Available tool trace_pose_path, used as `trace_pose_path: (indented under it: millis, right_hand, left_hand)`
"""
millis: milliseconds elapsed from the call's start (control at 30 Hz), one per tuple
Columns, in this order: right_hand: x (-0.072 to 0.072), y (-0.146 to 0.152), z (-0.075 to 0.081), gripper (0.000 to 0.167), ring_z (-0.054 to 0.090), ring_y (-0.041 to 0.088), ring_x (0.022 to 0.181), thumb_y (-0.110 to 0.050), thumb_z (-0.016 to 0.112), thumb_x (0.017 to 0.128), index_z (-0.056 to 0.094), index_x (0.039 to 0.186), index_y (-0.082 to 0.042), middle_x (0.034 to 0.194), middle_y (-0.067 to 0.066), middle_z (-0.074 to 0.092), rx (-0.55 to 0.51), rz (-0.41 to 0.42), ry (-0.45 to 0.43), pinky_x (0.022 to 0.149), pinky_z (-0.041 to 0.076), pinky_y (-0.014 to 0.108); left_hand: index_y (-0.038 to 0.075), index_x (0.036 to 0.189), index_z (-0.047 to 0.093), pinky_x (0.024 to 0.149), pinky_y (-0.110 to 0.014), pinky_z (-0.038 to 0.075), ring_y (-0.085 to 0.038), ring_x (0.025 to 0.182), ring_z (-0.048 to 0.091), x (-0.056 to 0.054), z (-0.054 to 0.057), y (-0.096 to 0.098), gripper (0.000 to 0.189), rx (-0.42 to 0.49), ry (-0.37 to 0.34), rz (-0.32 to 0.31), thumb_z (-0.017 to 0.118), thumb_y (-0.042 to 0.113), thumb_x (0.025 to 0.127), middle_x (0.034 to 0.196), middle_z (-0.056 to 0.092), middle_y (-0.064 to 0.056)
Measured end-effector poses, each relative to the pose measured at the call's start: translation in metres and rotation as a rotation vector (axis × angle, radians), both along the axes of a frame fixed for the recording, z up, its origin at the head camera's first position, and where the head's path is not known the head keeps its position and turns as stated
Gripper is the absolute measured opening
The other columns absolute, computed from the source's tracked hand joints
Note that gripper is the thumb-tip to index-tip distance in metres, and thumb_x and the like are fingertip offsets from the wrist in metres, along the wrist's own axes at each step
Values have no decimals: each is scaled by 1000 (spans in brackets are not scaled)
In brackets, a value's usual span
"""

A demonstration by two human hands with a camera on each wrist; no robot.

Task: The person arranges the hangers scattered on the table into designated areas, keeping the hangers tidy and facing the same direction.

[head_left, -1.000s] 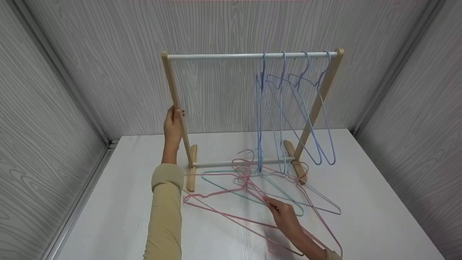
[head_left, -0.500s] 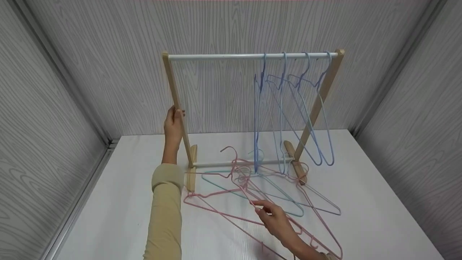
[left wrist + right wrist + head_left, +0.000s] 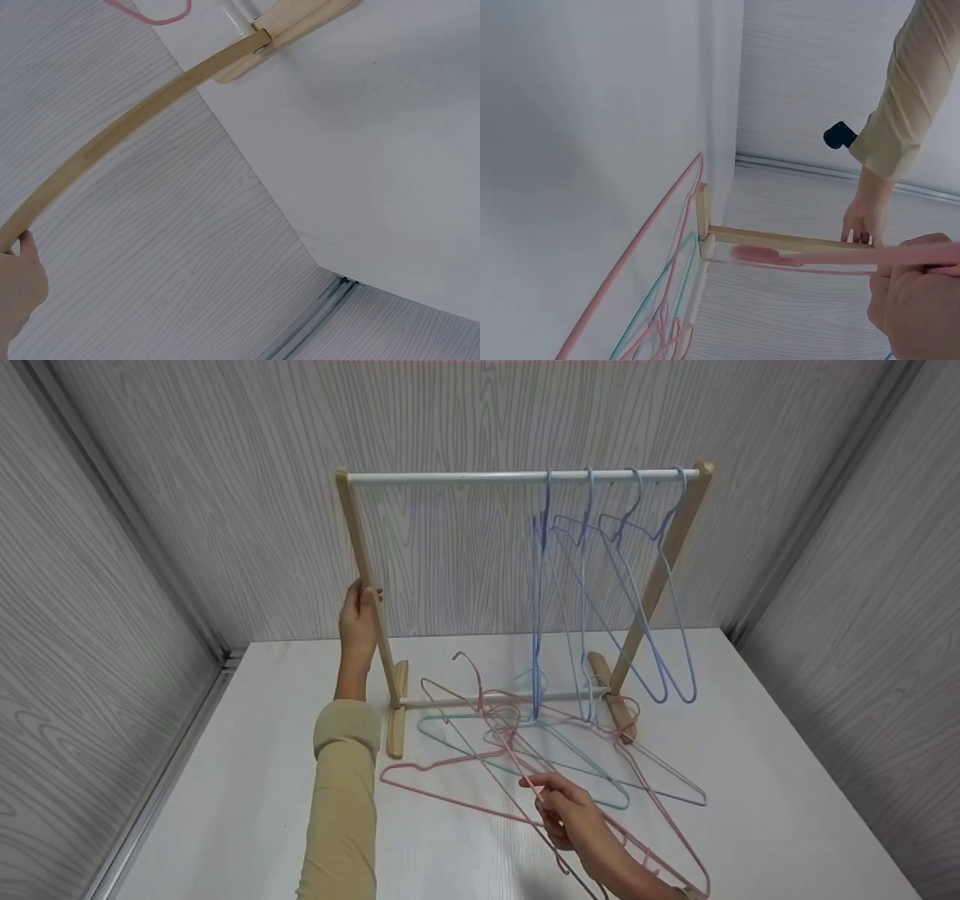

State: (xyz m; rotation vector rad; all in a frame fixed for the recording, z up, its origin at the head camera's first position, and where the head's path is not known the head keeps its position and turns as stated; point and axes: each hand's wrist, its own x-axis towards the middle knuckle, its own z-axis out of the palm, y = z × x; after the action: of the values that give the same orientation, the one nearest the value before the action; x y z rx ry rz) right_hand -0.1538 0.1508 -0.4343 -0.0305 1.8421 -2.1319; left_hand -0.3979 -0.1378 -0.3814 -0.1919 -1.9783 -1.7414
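Observation:
My left hand [image 3: 358, 619] grips the left wooden post [image 3: 360, 540] of a small clothes rack; the thumb and part of the hand show at the edge of the left wrist view. With my right hand [image 3: 576, 819] I pinch one arm of a pink clothes hanger [image 3: 479, 682], raised and tilted over the others, its hook pointing up and to the left. In the right wrist view, the held hanger crosses close to the camera, and the right hand [image 3: 915, 300] covers part of it. Several blue hangers [image 3: 537, 615] hang from the right half of the rack's white rod [image 3: 450, 478].
On the white table [image 3: 225, 810] lie other pink hangers [image 3: 450, 801], overlapping each other, and a teal hanger [image 3: 626, 801]. The rack's right wooden foot [image 3: 621, 720] stands close to them. Grey wood-grain panels [image 3: 450, 420] enclose the table at the back and sides.
My right hand has moved slightly left and lifted the pink hanger off the pile; its hook has risen and swung left. The left hand stays on the post.

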Motion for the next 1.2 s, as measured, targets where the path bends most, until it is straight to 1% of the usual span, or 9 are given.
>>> trace_pose_path:
  millis: [100,133,233,333,467,633,967,1067,1200]
  right_hand:
    - [0,-6,8,36,27,8,48,-1,35,90,46,124,4,71,0,41,-81,6,-6,42,23,20]
    - [0,-8,11,38,29,8,49,1,35,89,45,125,5,73,1,42,-109,8,-5,42,25,20]
    - [-1,-13,21,41,36,9,55,3,36,89,41,129,7,79,3,46,-172,32,8,47,32,19]
    - [-1,-18,32,43,42,11,60,3,40,90,36,132,10,82,4,48,-203,82,60,52,38,20]
    - [-4,-22,45,44,48,12,69,2,42,93,33,134,11,88,6,51,-211,152,152,60,42,21]
    - [-10,-24,64,46,50,15,76,1,43,95,29,137,10,94,8,50,-229,179,228,67,44,21]
    - [-37,-26,111,47,51,14,77,10,35,94,23,139,12,99,10,50,-305,155,405,69,44,21]
    - [-47,-25,125,46,51,14,75,12,35,93,25,138,12,98,11,50,-317,116,418,68,45,20]
    - [-58,-23,139,44,52,16,73,11,37,94,29,137,11,97,12,52,-312,40,398,69,46,21]
  left_hand:
    - [-2,134,40,93,-41,34,-29,110,48,-1,0,0,38,13,1,-12,36,18,101,114,54,-24]
    - [-3,133,40,93,-42,34,-30,110,48,4,4,1,38,14,-4,-14,36,17,101,114,53,-25]
    - [-3,134,40,93,-41,34,-30,110,48,4,4,1,39,14,-10,-13,36,17,101,114,53,-24]
    - [-3,135,38,94,-39,35,-29,112,48,5,4,1,40,-2,-16,-7,35,18,102,115,54,-22]
    - [-4,136,35,93,-37,36,-28,112,48,1,2,0,42,-15,-14,-9,34,20,102,116,53,-20]
    - [-1,137,35,94,-36,35,-25,112,48,1,3,0,43,-29,-35,0,33,23,102,117,53,-18]
    - [-2,138,33,95,-35,34,-25,114,47,1,3,0,44,-7,-40,-12,34,23,102,118,53,-18]
    - [-2,139,33,95,-34,34,-24,113,47,1,2,0,45,3,-41,-17,34,23,102,118,53,-18]
    - [-2,138,33,95,-35,34,-24,113,47,0,1,0,44,-1,-40,-15,34,23,102,118,53,-18]
